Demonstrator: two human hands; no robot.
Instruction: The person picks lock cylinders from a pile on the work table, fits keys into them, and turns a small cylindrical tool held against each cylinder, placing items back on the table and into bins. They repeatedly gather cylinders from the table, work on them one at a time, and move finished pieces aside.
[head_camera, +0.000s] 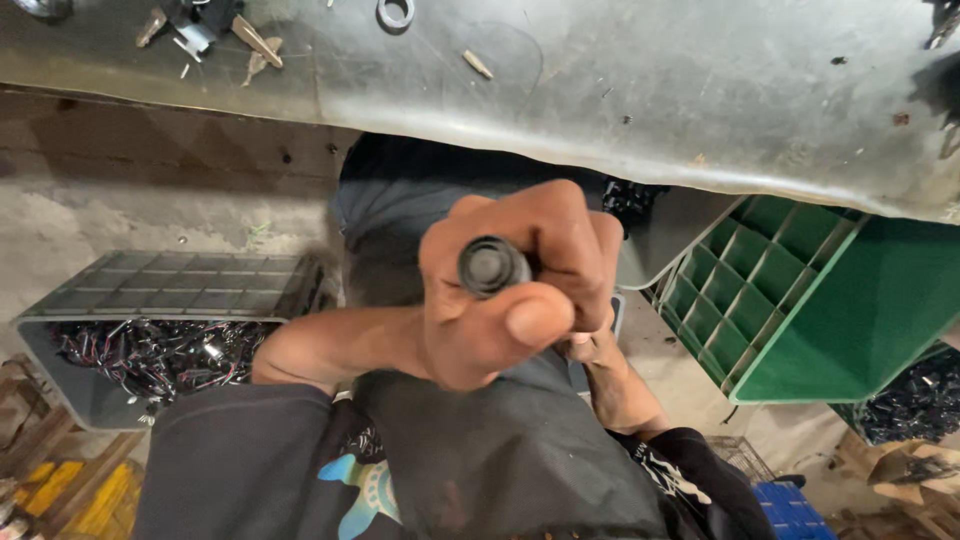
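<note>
My left hand (500, 300) is fisted around a small black round-ended cylindrical plastic part (492, 265), thumb pressed along the lower side, fingers curled over the top. The part's round end points up at the camera, so its long axis runs roughly along my line of sight, away from my face and down toward my lap. My right hand (592, 345) sits just behind and under the left, mostly hidden; can't tell if it grips anything, though it seems to touch the left hand's underside. The left is clearly the nearer one to the part.

Grey worn tabletop (620, 90) spans the top, with a metal ring (395, 13) and bits of scrap on it. Below left, a grey plastic crate (60, 375) full of tangled black wiring pieces (150, 355). Right, a green plastic divided crate (800, 300) tipped on its side. Both well apart from my hands.
</note>
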